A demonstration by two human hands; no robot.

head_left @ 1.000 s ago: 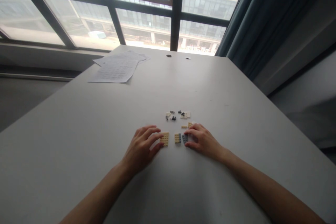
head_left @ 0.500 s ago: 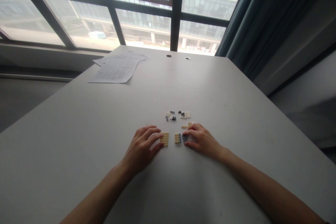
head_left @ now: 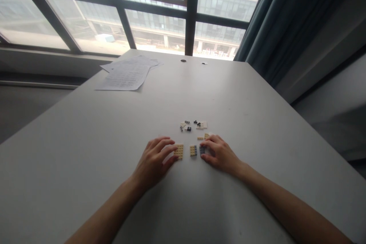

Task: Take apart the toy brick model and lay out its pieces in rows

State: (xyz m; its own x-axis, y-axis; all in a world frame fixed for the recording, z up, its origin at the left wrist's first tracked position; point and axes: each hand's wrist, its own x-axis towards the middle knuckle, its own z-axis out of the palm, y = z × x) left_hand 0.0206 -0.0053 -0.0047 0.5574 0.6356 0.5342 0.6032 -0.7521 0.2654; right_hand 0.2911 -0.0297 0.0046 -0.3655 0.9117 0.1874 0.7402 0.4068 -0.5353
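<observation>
My left hand (head_left: 154, 162) rests flat on the white table (head_left: 85, 152), fingers spread, its fingertips touching the left edge of a tan studded plate (head_left: 179, 151). My right hand (head_left: 219, 153) lies to the right with fingers curled, its fingertips pinching a small grey-blue plate (head_left: 201, 149). Between the hands sits a small tan and blue plate (head_left: 193, 150). Just beyond my right fingers lie two small tan pieces (head_left: 203, 136). Farther back is a loose cluster of tiny white, grey and black pieces (head_left: 193, 125).
Several printed paper sheets (head_left: 126, 74) lie at the table's far left. Two small round holes (head_left: 183, 60) sit near the far edge by the window. A dark curtain (head_left: 274, 26) hangs at the right, close to the table's right edge.
My right hand has drawn the grey-blue plate slightly to the right, away from the tan and blue plate. My left hand stays where it was.
</observation>
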